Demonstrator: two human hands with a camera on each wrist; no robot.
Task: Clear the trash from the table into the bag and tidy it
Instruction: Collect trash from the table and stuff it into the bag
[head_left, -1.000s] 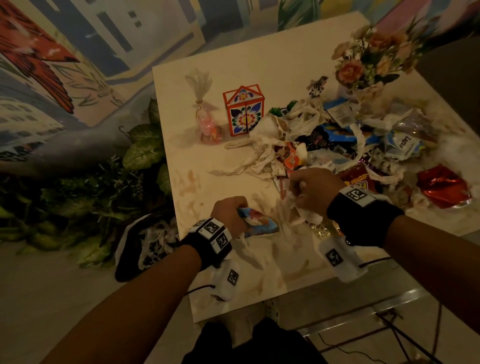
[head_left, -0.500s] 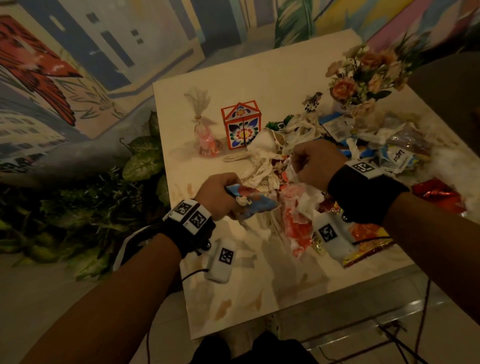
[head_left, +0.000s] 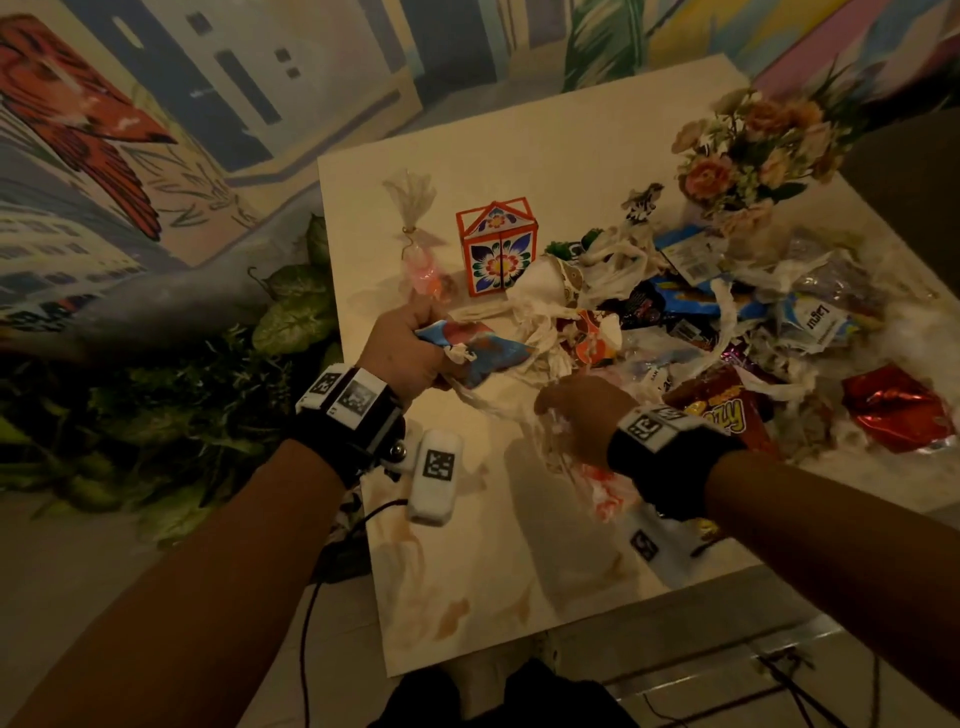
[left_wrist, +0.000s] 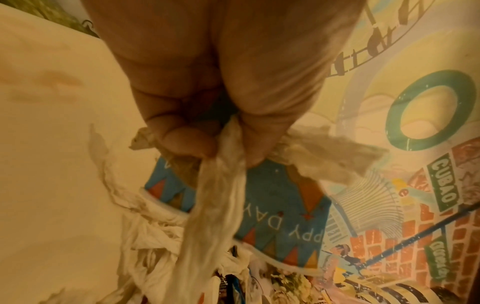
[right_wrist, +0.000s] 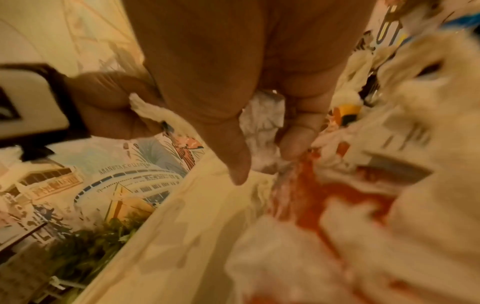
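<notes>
My left hand (head_left: 400, 353) grips a crushed blue paper cup (head_left: 478, 348) together with twisted white tissue strips, above the table's left side. In the left wrist view the fingers (left_wrist: 187, 142) curl round the tissue strips (left_wrist: 215, 205) over the blue cup (left_wrist: 280, 207), printed "PPY DAY". My right hand (head_left: 582, 415) hovers over the table's middle and clutches a wad of red-stained tissue (head_left: 602, 488). In the right wrist view my right hand's fingers (right_wrist: 296, 142) pinch the stained tissue (right_wrist: 324, 205), which hangs blurred below. A trash pile (head_left: 701, 322) of wrappers and tissue lies just beyond the right hand.
On the pale table (head_left: 493, 561) stand a floral box (head_left: 496, 249), a tied candy bag (head_left: 421, 260) and a flower bouquet (head_left: 753, 150). A red chip bag (head_left: 727, 410) and a red foil wrapper (head_left: 893, 410) lie right. Leafy plants (head_left: 156, 415) fill the floor left.
My left hand has carried the cup away from me and to the left. My right hand lifted the stained tissue, then drew it back toward me.
</notes>
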